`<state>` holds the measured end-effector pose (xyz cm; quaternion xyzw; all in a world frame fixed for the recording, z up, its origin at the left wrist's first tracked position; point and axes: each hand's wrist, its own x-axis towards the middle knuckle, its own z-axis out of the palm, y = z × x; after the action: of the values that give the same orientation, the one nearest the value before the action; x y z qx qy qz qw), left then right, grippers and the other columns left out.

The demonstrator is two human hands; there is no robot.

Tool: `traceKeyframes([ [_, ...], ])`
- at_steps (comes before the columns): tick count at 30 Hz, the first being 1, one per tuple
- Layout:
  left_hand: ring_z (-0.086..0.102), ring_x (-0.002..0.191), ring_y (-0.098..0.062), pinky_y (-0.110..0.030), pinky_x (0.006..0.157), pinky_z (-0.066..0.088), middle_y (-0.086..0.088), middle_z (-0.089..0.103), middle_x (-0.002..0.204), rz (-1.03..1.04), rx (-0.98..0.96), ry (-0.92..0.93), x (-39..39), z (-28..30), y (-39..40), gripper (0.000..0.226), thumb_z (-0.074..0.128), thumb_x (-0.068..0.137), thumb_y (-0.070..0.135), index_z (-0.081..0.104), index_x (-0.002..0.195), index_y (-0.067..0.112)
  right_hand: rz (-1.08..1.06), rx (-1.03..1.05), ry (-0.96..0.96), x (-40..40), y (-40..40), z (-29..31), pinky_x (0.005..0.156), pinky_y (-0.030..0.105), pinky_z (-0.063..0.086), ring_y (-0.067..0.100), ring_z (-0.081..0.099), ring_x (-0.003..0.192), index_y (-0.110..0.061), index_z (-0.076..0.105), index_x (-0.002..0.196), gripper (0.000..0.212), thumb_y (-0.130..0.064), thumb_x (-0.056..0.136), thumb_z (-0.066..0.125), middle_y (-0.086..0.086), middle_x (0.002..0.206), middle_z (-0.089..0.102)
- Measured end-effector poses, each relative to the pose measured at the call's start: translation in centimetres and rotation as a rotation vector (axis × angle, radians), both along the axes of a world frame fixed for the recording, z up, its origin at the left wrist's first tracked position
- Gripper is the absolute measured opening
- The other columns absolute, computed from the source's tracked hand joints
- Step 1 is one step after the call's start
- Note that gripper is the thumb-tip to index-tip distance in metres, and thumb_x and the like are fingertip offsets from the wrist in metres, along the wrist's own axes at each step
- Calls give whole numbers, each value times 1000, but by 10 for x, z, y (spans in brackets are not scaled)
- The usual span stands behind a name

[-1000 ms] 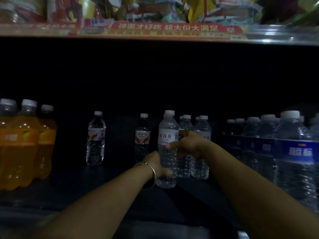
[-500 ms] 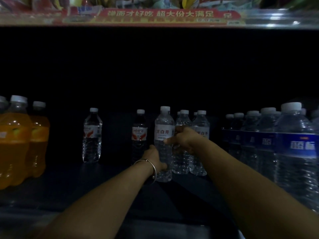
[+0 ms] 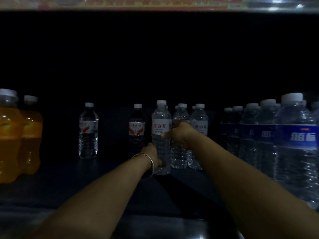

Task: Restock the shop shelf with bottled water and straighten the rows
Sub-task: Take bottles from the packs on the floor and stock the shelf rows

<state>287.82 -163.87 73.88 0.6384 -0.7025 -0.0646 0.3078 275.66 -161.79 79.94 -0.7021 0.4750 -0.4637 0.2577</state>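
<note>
A clear water bottle with a white label and white cap (image 3: 161, 125) stands upright on the dark shelf (image 3: 107, 176), in front of the middle rows. My left hand (image 3: 152, 153), with a thin bangle at the wrist, wraps its lower part. My right hand (image 3: 179, 133) presses on it at label height from the right. Behind and to its right stand more bottles of the same kind (image 3: 198, 121). Two bottles with red-winged labels stand apart, one (image 3: 137, 125) just left of the held bottle, the other (image 3: 88, 130) further left.
Orange drink bottles (image 3: 12, 135) crowd the left end of the shelf. Rows of blue-labelled water bottles (image 3: 293, 140) fill the right side, close beside my right forearm. The upper shelf's red price strip (image 3: 155, 2) runs overhead. The back of the shelf is dark.
Both hands stay on the white-labelled bottle, which has shifted slightly back toward the row. The view has tilted downward, so the upper shelf sits higher in frame.
</note>
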Motion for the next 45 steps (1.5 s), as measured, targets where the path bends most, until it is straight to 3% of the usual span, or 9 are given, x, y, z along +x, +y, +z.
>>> traceKeyframes([
  [11,47,124,-27,-36,106,40,-12,43,138,-12,33,14,-2,0,-1,93,77,73,25,19,142,3,5,-6,-3,1,1,-3,95,44,49,31,57,114,-5,54,122,43,-7,82,69,14,125,59],
  [14,51,119,-27,-38,103,43,-11,48,134,-29,46,-58,0,3,-1,88,77,70,30,29,140,6,12,12,-24,1,9,-5,91,39,50,30,57,114,-5,52,123,41,-6,84,66,13,124,59],
  [18,55,113,-27,-34,100,45,-9,55,127,-40,65,-202,0,9,17,56,69,79,28,50,128,7,-4,2,-2,-3,24,-11,85,29,45,22,56,105,-6,50,123,40,-7,86,64,8,122,58],
  [20,55,114,-26,-30,99,45,-11,57,125,-40,59,-239,-2,13,30,44,63,85,24,54,124,7,-64,-47,86,-9,35,-14,89,28,44,17,54,100,-6,51,124,42,-13,85,66,3,117,57],
  [25,62,102,-27,-30,87,50,-13,63,117,-54,-15,-227,-10,17,74,34,61,85,19,61,115,5,-267,-209,507,-33,85,-26,99,35,46,29,54,117,-7,44,135,56,-21,86,67,14,132,53],
  [30,54,115,-32,-30,91,43,-17,54,127,-138,-180,-117,-36,8,143,37,58,88,15,52,122,1,-381,-302,773,-63,149,-48,95,35,44,33,54,116,-12,37,140,59,-17,87,63,17,128,56],
  [34,50,115,-29,-26,94,39,-16,49,127,-373,-310,4,-66,-18,190,40,62,82,11,51,121,4,-492,-359,796,-92,204,-74,74,28,41,35,59,103,-8,48,124,39,-15,87,59,17,112,62],
  [38,51,111,-26,-23,90,38,-15,48,122,-609,-323,62,-108,-62,233,41,61,79,2,52,118,4,-492,-305,927,-126,252,-118,78,38,51,31,61,95,-12,53,114,36,-23,82,66,11,103,66],
  [45,51,105,-25,-14,73,32,-15,47,119,-796,-86,15,-172,-194,256,42,62,77,-1,49,117,2,-422,160,1052,-195,290,-245,83,33,48,28,60,103,-14,57,120,47,-31,79,73,7,113,65],
])
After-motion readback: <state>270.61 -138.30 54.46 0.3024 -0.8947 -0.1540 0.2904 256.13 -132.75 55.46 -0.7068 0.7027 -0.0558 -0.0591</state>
